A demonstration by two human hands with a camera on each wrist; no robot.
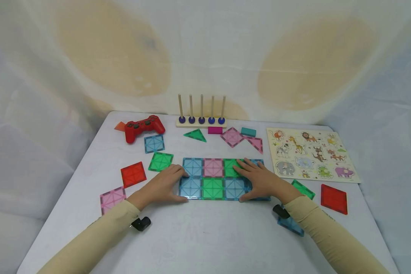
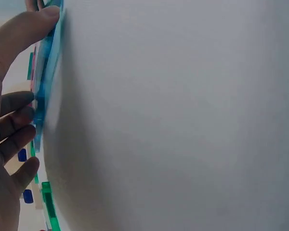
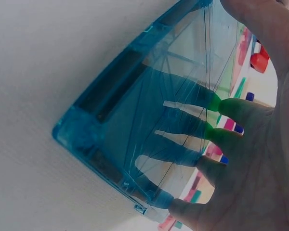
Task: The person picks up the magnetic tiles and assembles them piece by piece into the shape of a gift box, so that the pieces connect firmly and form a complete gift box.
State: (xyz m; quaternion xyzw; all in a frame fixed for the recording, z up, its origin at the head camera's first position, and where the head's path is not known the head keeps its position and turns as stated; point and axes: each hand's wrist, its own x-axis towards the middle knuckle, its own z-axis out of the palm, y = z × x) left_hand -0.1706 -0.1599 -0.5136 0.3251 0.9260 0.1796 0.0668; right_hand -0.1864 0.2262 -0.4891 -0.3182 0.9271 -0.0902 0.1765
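Observation:
Translucent magnetic tiles lie edge to edge in two rows at mid-table, among them a pink tile (image 1: 213, 168), a green tile (image 1: 212, 188) and a blue tile (image 1: 190, 188). My left hand (image 1: 162, 185) touches the left end of this block, its thumb at the near corner and fingers along the side. Spread over the right end, my right hand (image 1: 260, 182) rests its fingertips on a green tile (image 1: 230, 170) and the blue tiles about it, thumb at the near edge. That hand partly covers the rightmost tiles. In the right wrist view, a blue tile (image 3: 130, 110) shows the fingers through it.
Left of the block lie loose green (image 1: 161, 161), red (image 1: 133, 174) and pink tiles (image 1: 112, 199), with a red game controller (image 1: 144, 127) behind. A peg stand (image 1: 201, 122) stands at the back. An animal puzzle board (image 1: 311, 154) and red tile (image 1: 334, 199) lie right.

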